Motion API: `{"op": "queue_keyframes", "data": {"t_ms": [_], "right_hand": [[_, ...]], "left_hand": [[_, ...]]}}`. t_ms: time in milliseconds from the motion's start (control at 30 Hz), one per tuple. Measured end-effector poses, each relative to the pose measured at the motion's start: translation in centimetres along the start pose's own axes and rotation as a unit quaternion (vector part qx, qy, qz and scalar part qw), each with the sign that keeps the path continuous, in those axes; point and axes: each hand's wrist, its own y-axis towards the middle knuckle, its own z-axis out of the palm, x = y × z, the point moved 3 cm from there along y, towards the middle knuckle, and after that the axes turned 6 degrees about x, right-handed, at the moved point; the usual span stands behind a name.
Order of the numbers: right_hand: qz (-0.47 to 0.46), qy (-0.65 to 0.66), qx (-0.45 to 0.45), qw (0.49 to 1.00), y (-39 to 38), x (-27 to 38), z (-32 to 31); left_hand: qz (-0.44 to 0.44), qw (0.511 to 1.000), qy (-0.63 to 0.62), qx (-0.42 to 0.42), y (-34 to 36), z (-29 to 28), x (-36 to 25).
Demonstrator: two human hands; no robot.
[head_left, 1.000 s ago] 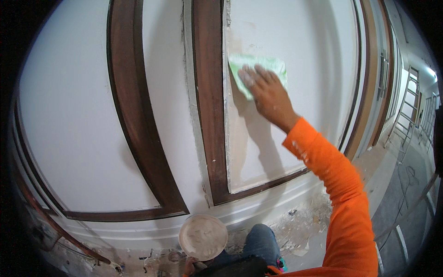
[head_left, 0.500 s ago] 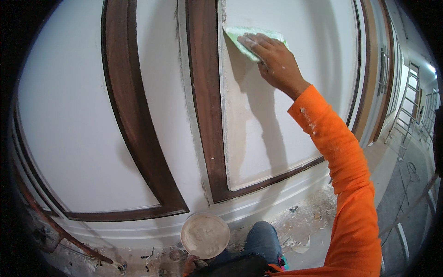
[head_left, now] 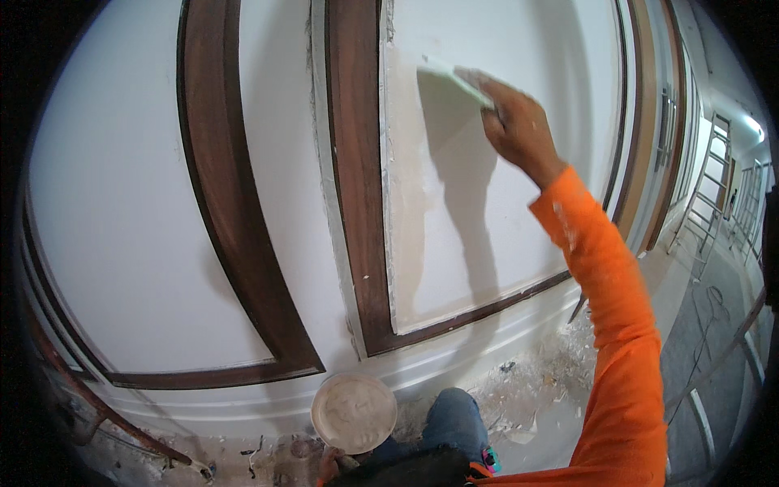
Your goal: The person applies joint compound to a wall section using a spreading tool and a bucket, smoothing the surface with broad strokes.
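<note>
Pale green, the thin flat spreader (head_left: 469, 88) sits clamped in the person's right hand (head_left: 519, 126), pinched between thumb and fingers. From where I stand it shows nearly edge-on, so its broad face is hard to make out, and the fingertips behind it are partly hidden. The blade juts up and left from the hand, over the white wall panel (head_left: 527, 235); whether its edge touches the surface I can't tell. A hand-and-blade shadow falls on the panel just below and left of the fist. Further left of the hand, a beige filler strip (head_left: 406, 243) runs down beside the dark brown wood moulding (head_left: 357, 203), whose top is cut off.

Well below the right hand is a round tub (head_left: 355, 414) of beige paste, its depth out of sight. The left hand (head_left: 329, 467) is at its lower-left rim, mostly hidden and cut off; I can't tell how its fingers close. Right of the tub a knee in blue jeans (head_left: 456, 418) shows. The orange sleeve (head_left: 613, 308) trails down from the right wrist, and far to that hand's right a ladder (head_left: 707, 191) stands, blurred.
</note>
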Motion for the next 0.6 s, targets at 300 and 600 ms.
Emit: {"op": "queue_keyframes", "data": {"t_ms": [300,600], "right_hand": [[-0.003,0.025,0.024,0.999,-2.6,5.1,2.7],[-0.114,-0.170,0.026,0.979,-2.6,2.9,7.3]], "left_hand": [[0.329,0.884,0.331,-0.004,1.3,-6.2,7.6],[0.122,0.991,0.044,0.036,3.2,-2.6,7.8]]}}
